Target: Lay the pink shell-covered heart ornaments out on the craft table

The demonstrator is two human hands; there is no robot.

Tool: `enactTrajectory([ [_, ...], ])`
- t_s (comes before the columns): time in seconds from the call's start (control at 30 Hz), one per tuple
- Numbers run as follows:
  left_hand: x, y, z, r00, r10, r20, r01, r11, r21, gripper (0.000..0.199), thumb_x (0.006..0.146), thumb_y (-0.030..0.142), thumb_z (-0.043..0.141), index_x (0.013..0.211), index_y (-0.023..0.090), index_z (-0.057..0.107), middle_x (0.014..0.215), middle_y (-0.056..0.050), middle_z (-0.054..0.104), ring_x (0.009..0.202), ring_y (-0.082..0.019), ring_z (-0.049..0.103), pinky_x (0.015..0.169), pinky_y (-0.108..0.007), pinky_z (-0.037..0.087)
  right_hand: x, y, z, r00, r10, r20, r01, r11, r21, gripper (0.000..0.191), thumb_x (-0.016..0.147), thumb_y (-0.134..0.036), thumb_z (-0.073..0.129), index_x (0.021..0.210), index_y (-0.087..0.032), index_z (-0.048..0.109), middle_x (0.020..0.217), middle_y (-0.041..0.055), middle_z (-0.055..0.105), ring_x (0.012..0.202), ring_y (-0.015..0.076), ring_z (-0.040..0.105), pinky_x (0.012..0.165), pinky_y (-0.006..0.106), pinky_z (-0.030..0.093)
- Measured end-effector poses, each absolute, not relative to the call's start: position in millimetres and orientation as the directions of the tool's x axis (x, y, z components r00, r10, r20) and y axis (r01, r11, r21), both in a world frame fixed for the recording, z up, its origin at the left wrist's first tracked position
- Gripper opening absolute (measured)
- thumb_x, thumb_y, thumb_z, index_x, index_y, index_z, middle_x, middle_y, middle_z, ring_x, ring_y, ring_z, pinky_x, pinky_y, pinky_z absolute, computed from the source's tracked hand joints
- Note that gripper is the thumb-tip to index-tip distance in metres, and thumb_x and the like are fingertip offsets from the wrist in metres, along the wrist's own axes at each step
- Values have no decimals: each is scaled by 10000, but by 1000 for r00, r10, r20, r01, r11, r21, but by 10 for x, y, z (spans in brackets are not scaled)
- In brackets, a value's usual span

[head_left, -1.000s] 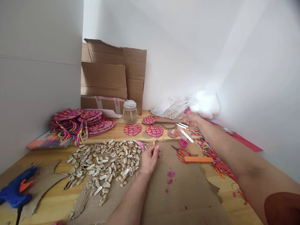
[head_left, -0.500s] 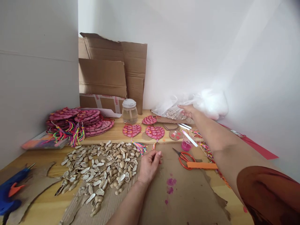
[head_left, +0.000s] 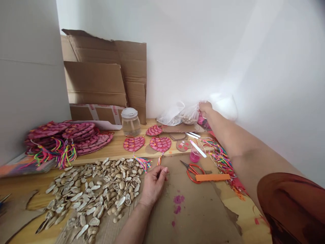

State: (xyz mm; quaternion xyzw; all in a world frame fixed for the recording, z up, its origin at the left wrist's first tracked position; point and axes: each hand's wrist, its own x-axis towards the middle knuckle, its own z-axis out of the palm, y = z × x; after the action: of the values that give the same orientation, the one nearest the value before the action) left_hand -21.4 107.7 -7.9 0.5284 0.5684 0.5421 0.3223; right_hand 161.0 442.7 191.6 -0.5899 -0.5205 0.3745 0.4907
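Observation:
At the back, my right hand (head_left: pixel 205 107) pinches the gathered top of a clear plastic bag (head_left: pixel 191 115) with peanut shells inside. A second translucent bag (head_left: pixel 170 115) sits beside it on the left. My left hand (head_left: pixel 154 183) rests on the brown cardboard sheet (head_left: pixel 193 220), fingers curled and thumb pressed to them; what they hold, if anything, is hidden. Just beyond it lie a pink shell-covered disc (head_left: pixel 160 144) with a short tassel (head_left: pixel 159 159), and another pink disc (head_left: pixel 134 144) with a multicoloured tassel (head_left: pixel 143 163). Loose peanut shells (head_left: pixel 101 189) spread to its left.
Red-handled scissors (head_left: pixel 194 173) lie under an orange strip (head_left: pixel 212 177). A cup of pink paint (head_left: pixel 195 156) has a white stick across it. Coloured cords (head_left: pixel 220 156) lie right. A lidded jar (head_left: pixel 130 122), stacked pink discs (head_left: pixel 78 134) and cardboard (head_left: pixel 96 81) stand behind.
My right hand has closed on the bag of shells and drawn its top up and to the right, away from the other bag. The view has turned right; my left hand stays on the cardboard.

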Motion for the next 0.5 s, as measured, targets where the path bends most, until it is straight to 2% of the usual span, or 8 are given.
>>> enactTrajectory([
  [0.1,-226,1087,-99,-238,949,204,250,-144,958,406,925,542,531,819,185,695,627,1,623,612,-166,570,605,-247,430,1788,4388,2140,283,952,114,225,50,-973,327,979,-339,600,1262,-175,593,1228,98,631,999,209,656,834,401,583],
  [0.17,-240,1096,-115,-237,949,208,258,-144,955,414,918,555,531,828,189,701,630,2,625,618,-172,577,614,-252,441,1907,4342,2266,319,939,131,223,61,-973,312,983,-340,596,1231,-152,593,1116,76,652,862,166,664,717,326,590],
  [0.27,-265,1108,-140,-232,952,202,273,-136,952,417,910,566,535,850,191,708,635,2,631,621,-177,580,614,-255,454,2093,4266,2405,343,929,139,245,54,-968,214,1014,-310,543,1148,-151,593,888,8,631,609,78,582,512,193,498],
  [0.33,-280,1117,-156,-230,955,189,268,-124,955,420,903,575,541,860,193,710,642,1,639,627,-180,587,616,-257,463,2228,4216,2453,350,927,135,272,38,-962,154,1028,-272,511,1099,-163,593,797,-20,598,535,53,534,462,154,437],
  [0.4,-292,1123,-168,-226,957,181,262,-119,958,428,896,588,544,864,195,710,646,2,640,632,-182,592,622,-260,472,2369,4166,2459,360,925,125,298,13,-954,157,1015,-276,540,1094,-156,604,825,-7,618,578,70,569,492,175,472],
  [0.5,-298,1125,-176,-222,959,174,266,-112,957,439,893,599,543,870,193,709,646,4,635,632,-183,591,624,-265,474,2572,4097,2400,392,914,106,327,-30,-945,261,978,-323,606,1164,-140,614,1010,50,662,770,137,652,644,281,575],
])
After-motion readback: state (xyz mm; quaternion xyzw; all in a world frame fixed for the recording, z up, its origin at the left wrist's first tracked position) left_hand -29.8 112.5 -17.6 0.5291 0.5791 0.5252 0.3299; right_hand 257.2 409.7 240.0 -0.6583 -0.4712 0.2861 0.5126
